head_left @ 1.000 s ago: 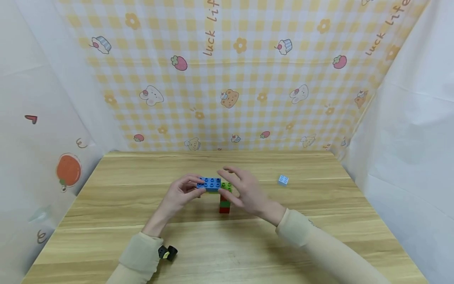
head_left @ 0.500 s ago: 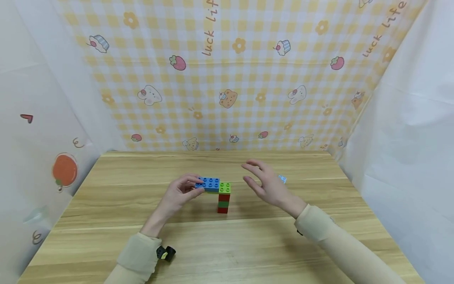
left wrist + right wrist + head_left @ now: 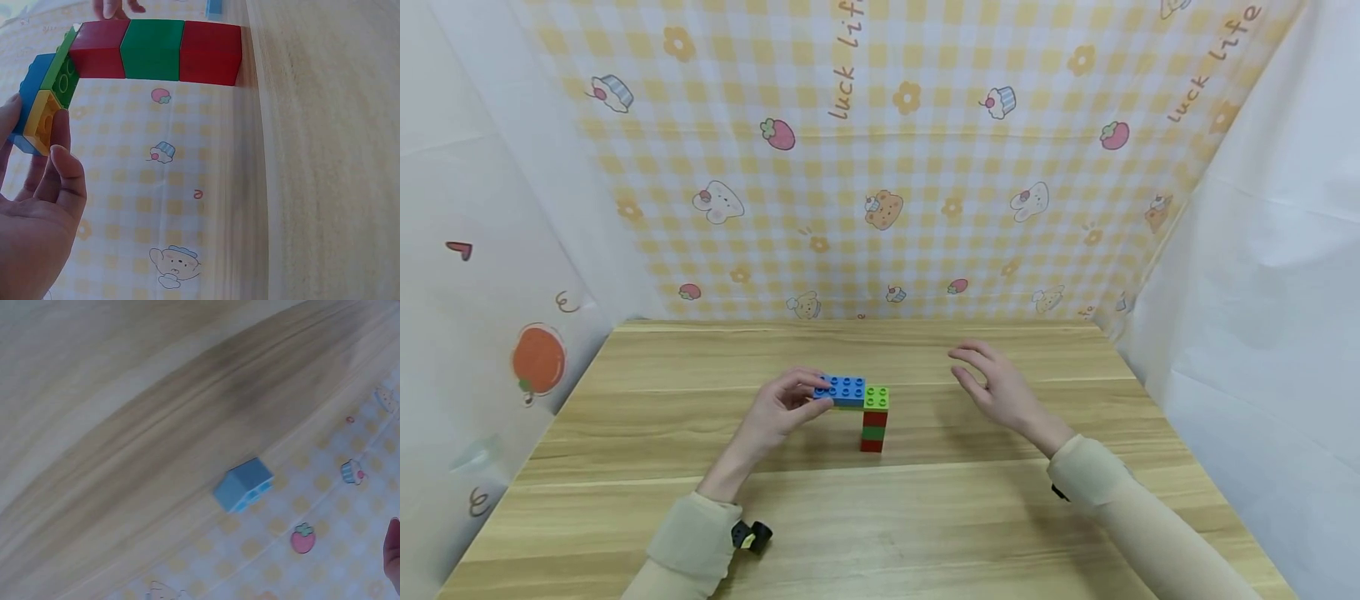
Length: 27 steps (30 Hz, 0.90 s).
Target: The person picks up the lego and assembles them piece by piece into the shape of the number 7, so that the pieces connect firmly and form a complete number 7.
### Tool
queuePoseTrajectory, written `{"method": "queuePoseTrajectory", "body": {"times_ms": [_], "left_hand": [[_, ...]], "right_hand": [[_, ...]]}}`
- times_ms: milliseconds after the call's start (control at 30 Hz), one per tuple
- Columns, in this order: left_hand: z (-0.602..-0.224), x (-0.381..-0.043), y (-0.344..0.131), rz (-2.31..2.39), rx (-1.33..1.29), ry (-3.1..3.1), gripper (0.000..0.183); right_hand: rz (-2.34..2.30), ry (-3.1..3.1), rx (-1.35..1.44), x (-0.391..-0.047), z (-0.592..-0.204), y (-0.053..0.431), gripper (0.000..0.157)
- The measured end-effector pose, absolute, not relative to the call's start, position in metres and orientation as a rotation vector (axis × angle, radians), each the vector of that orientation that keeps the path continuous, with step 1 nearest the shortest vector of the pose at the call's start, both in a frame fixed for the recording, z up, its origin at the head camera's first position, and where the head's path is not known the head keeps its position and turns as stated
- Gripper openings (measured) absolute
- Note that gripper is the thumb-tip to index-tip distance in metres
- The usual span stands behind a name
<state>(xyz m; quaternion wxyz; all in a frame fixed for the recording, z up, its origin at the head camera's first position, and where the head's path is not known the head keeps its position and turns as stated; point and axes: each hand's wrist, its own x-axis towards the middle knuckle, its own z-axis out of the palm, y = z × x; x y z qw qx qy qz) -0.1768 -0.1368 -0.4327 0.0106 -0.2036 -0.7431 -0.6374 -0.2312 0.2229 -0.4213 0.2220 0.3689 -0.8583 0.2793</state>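
My left hand [image 3: 777, 408] pinches the end of a blue brick [image 3: 847, 388], which rests on a light green brick [image 3: 877, 399]. In the left wrist view, an orange brick [image 3: 41, 120] sits under the blue one, beside the green, with a fingertip against it. A column carries the light green brick: an upper red brick [image 3: 875, 419], a green brick [image 3: 873, 433] and a lower red brick [image 3: 872, 447]. Right of the column my right hand [image 3: 1002, 398] hovers over the table, fingers loosely bent, holding nothing. In the right wrist view a light blue brick [image 3: 242, 485] lies on the table.
The wooden table [image 3: 880, 533] ends at a checkered cloth [image 3: 917, 167] behind, and white sheets hang at both sides. In the head view the right hand hides the light blue brick. A black device [image 3: 752, 536] is at the left cuff.
My right hand has drawn away from the bricks, to the right, and now covers the light blue brick in the head view. My left hand stays on the blue brick.
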Motion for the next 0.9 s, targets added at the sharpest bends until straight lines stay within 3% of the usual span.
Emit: {"method": "queuePoseTrajectory", "body": {"times_ms": [300,900], "left_hand": [[-0.439,-0.188,-0.142,-1.985,-0.662,-2.305,0.02],[-0.44,-0.19,-0.142,-1.974,-0.676,-2.311,0.02]], "right_hand": [[0.774,-2.488,0.882,-0.242,-0.435,0.251,0.022],[0.783,-2.753,0.66,-0.251,-0.457,0.293,0.028]]}}
